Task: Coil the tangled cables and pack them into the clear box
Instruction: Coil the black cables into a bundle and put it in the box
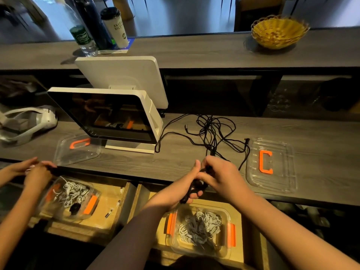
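Both hands meet just above the clear box [200, 230]: the left hand [188, 187] is closed around a coiled bunch of the black cable [212, 133], and the right hand [220, 175] pinches the strand beside it. The cable's loose tangle lies on the bench [321, 137] beyond the box. The box holds coiled grey and white cables [200, 225]; its lid [270, 164] lies right of the tangle.
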`<state>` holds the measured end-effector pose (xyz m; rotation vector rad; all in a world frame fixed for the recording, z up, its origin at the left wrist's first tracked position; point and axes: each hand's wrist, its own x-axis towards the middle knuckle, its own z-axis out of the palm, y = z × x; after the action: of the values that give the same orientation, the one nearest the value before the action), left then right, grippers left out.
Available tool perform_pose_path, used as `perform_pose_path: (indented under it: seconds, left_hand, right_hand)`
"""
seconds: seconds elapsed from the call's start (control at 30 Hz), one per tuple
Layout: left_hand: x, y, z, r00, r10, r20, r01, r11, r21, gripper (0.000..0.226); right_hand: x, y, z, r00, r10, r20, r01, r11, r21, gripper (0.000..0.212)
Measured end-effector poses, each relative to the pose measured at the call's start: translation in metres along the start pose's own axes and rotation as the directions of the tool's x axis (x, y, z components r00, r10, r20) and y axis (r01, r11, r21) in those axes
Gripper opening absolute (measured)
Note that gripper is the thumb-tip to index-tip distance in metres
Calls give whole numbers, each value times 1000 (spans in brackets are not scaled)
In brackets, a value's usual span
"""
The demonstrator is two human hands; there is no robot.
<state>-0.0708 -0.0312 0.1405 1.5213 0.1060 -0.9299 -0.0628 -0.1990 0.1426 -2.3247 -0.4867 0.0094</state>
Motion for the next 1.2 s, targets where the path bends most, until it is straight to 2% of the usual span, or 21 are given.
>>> perform_pose_path:
  seconds: [0.1,0.2,0.27,0.4,0.5,0.7,0.83,0.93,1.07,1.2]
  left_hand:
    - [-2,-3,-5,998,-7,61,0,994,108,71]
    - [-4,-8,-11,999,-26,36,21,990,138,49]
    - [-6,-9,-13,1000,-8,-30,11,995,103,40]
    - [-6,-10,-14,960,57,-273,-50,998,32,41]
    - [-5,-11,-14,930,128,-345,-152,987,-43,37]
    - [-3,-5,-21,905,149,-397,-319,857,-404,47]
    - [2,1,-28,887,132,-443,-393,719,-574,48]
    - [11,8,-32,874,103,-474,-442,572,-691,46]
    - [22,17,-42,845,100,-526,-499,504,-705,46]
    - [35,23,-50,802,86,-591,-535,543,-647,47]
  right_hand:
    - [11,5,0,999,-12,39,12,1000,1,18]
    - [17,7,0,998,-10,63,9,1000,10,22]
    - [19,10,2,997,17,73,-18,1000,16,19]
    - [20,15,8,993,72,89,-75,997,27,14]
    - [21,15,14,987,88,135,-97,994,58,14]
    - [23,22,22,969,173,175,-192,977,95,25]
    - [21,28,33,954,184,235,-193,981,16,28]
    - [21,35,41,950,176,257,-172,984,-41,31]
    - [21,41,51,946,151,286,-123,986,-111,31]
    - [22,32,59,940,120,319,-81,988,-133,30]
